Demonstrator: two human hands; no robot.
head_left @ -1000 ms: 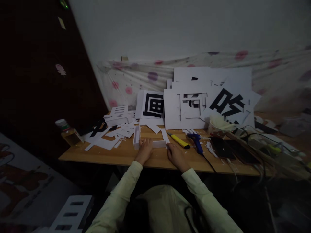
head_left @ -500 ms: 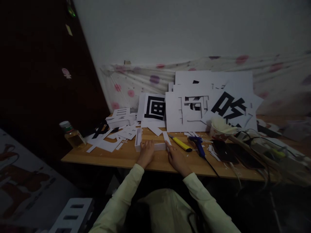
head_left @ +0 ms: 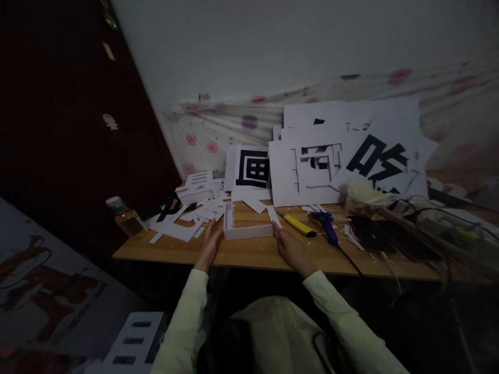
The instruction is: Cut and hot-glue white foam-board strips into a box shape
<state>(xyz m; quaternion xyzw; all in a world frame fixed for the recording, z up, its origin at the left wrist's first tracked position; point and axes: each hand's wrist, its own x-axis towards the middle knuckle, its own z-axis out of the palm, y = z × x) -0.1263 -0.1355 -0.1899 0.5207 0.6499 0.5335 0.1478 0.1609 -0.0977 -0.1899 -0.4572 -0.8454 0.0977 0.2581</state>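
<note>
In front of me on the table lies a white board frame (head_left: 249,232), with a long front wall, a left side and a narrow strip at the right. My left hand (head_left: 210,244) rests just left of its front corner, fingers stretched out, holding nothing. At the frame's right end, my right hand (head_left: 292,250) grips the strip near the corner, with the thumb and fingertips around it. A yellow utility knife (head_left: 298,225) lies right of the strip. Beside that knife is a blue glue gun (head_left: 327,227) with a dark cord.
White cut-outs and paper scraps (head_left: 183,226) spread at the left, near a bottle (head_left: 127,218). Boards with black characters (head_left: 253,169) and cut openings (head_left: 288,182) lean on the wall. Rightward are a paper bowl (head_left: 360,205), phones (head_left: 370,236) and cables. The table's front edge is close.
My left hand has let go of the frame's front wall and moved left, off its corner. My right hand stays at the right end. The view has shifted slightly.
</note>
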